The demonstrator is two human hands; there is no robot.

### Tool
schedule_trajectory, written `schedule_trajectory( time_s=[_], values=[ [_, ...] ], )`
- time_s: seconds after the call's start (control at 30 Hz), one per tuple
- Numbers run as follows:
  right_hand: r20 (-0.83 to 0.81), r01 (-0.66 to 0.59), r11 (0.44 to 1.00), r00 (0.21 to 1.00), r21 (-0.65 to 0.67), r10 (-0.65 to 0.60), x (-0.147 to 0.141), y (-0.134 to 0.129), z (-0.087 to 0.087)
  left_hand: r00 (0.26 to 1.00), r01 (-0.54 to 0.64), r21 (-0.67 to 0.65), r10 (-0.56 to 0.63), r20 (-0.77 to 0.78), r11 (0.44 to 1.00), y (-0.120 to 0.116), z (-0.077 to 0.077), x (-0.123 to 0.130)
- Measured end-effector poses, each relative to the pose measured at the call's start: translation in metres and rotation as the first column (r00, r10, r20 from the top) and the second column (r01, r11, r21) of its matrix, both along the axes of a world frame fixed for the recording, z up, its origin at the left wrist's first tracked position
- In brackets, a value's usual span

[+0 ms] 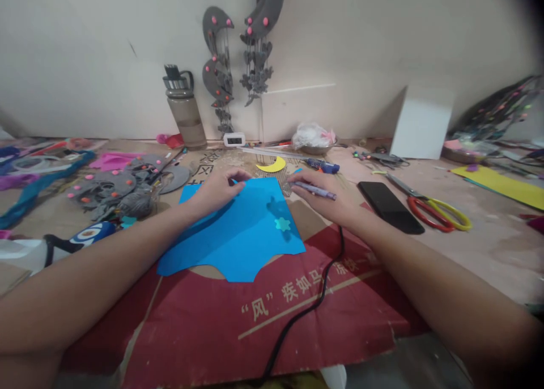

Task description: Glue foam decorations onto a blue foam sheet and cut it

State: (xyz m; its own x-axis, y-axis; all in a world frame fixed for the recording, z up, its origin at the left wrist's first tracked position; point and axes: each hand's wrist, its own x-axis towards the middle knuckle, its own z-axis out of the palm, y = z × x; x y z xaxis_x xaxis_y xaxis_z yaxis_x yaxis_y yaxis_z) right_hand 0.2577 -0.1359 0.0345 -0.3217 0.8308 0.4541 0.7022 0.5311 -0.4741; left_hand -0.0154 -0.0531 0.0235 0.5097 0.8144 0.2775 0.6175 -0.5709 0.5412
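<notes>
A blue sheet [225,230] with curved cut-outs along its near edge lies flat before me. On its right part sits a small light-green flower-shaped piece [282,224], and dark shadows fall around it. My left hand [219,191] rests over the sheet's far left part, its fingers bent and the thumb apart from them, with nothing visible in it. Beyond the sheet's right far corner, my right hand [321,193] is closed around a purple patterned pen [315,190]. A yellow paper crescent [272,165] lies just past the sheet's far edge.
Red printed cardboard [204,332] covers the near table, crossed by a black cord [297,315]. To the right are a phone [389,206] and scissors [433,207]. Grey felt pieces [106,187] lie left. A bottle [185,114] and small clock [234,139] stand by the wall.
</notes>
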Motion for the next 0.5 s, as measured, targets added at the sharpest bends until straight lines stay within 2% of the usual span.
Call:
schedule_trajectory(
  time_s=[0.1, 0.17, 0.23, 0.37, 0.5],
  values=[
    [0.189, -0.108, 0.994, 0.976, 0.009, 0.104, 0.007, -0.006, 0.015, 0.963, -0.038, 0.077, 0.057, -0.262, 0.996, 0.021, 0.000, -0.013],
    [0.293, -0.124, 0.992, 0.948, -0.008, 0.121, 0.011, -0.007, 0.013, 0.904, -0.071, 0.062, 0.090, -0.417, 0.996, 0.030, -0.005, -0.019],
    [0.380, -0.122, 0.992, 0.916, -0.039, 0.128, 0.015, -0.008, 0.004, 0.849, -0.096, 0.054, 0.110, -0.517, 0.994, 0.036, -0.010, -0.023],
    [0.535, -0.078, 0.989, 0.834, -0.125, 0.133, 0.022, -0.013, -0.013, 0.822, -0.097, 0.053, 0.110, -0.559, 0.994, 0.036, -0.013, -0.026],
    [0.648, 0.068, 0.996, 0.761, -0.050, -0.019, 0.017, -0.020, -0.011, 0.820, -0.089, 0.053, 0.103, -0.562, 0.995, 0.035, -0.011, -0.027]
  ],
)
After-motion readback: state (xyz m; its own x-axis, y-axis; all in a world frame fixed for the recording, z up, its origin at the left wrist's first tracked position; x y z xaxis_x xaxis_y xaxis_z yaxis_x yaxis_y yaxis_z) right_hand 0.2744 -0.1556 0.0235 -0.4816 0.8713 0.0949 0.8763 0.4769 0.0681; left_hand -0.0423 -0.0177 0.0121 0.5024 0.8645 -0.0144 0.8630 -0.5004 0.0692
